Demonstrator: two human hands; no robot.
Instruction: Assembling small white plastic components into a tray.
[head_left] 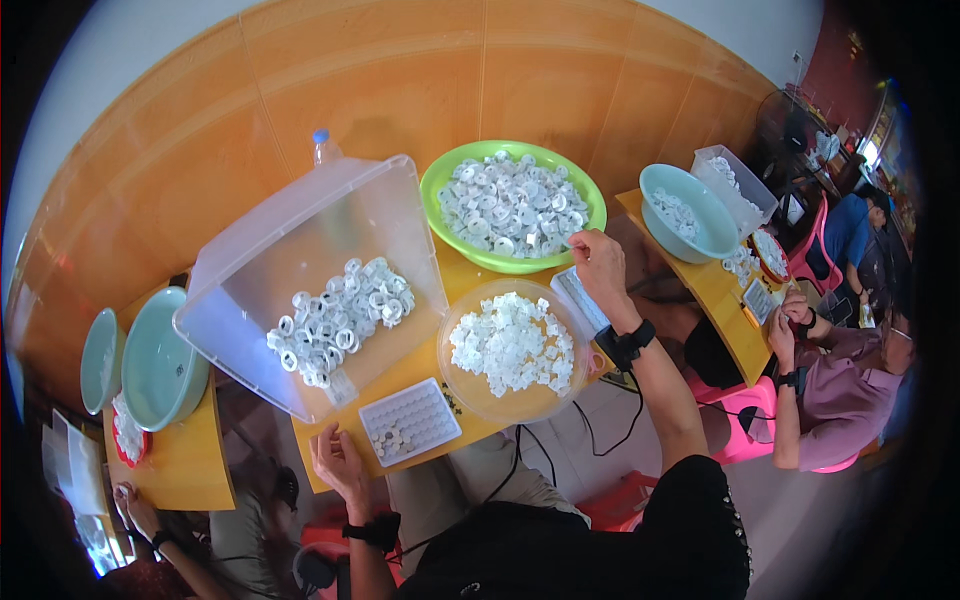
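Note:
My right hand (pixel 600 268) is over the right rim of a green basin (pixel 480 260), fingers curled and drawn together by the white parts. What they hold, if anything, is too small to make out. The basin is heaped with small round white plastic parts (pixel 510 205). My left hand (pixel 338 462) rests at the table's near edge, fingers loosely bent and apart, holding nothing visible. Beside it lies a white tray (pixel 430 408) with rows of pockets and several small pale discs (pixel 393 438) in one corner. A shallow round clear dish (pixel 460 392) holds many small translucent white pieces (pixel 510 340).
A large clear bin (pixel 235 270), tilted toward me, holds white ring-shaped parts (pixel 340 315). A blue-white tray (pixel 578 298) lies under my right wrist. A bottle (pixel 322 148) stands behind the bin. People work at tables on both sides, near blue basins (pixel 165 370). Cables (pixel 605 450) hang below.

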